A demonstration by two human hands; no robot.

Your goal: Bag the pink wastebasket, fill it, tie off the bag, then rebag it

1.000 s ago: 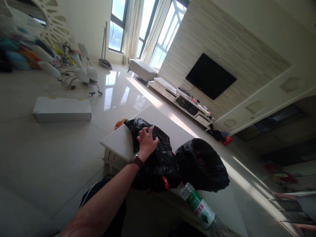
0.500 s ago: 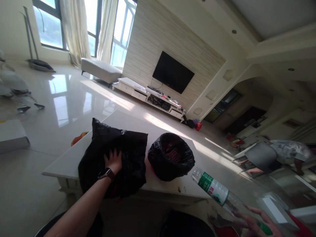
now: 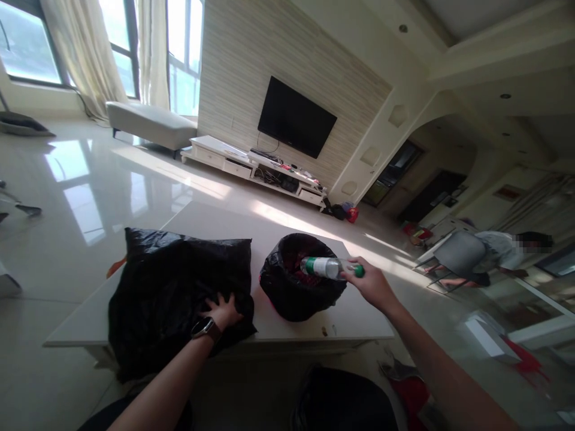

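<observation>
A clear plastic bottle (image 3: 327, 267) with a green and white label and green cap is gripped near its cap end by my right hand (image 3: 369, 281). The bottle's bottom end points into a trash bin (image 3: 291, 299) lined with a black bag, over its opening. My left hand (image 3: 223, 312), wearing a watch on the wrist, lies with spread fingers on a large black plastic bag (image 3: 166, 299). Both the bag and the bin rest on a white table (image 3: 287, 335); what the bag holds is hidden.
Small dark bits (image 3: 324, 331) lie near the table's front edge. A low TV cabinet (image 3: 265, 170) and grey bench (image 3: 150, 126) stand along the wall. To the right, a person (image 3: 498, 248) sits on a grey chair (image 3: 458, 254). Below me is a dark rounded shape (image 3: 341, 398).
My right hand has brought the bottle from the lower right up to the bin's opening. My left hand stays on the bag, now nearer its right edge. The view has shifted right.
</observation>
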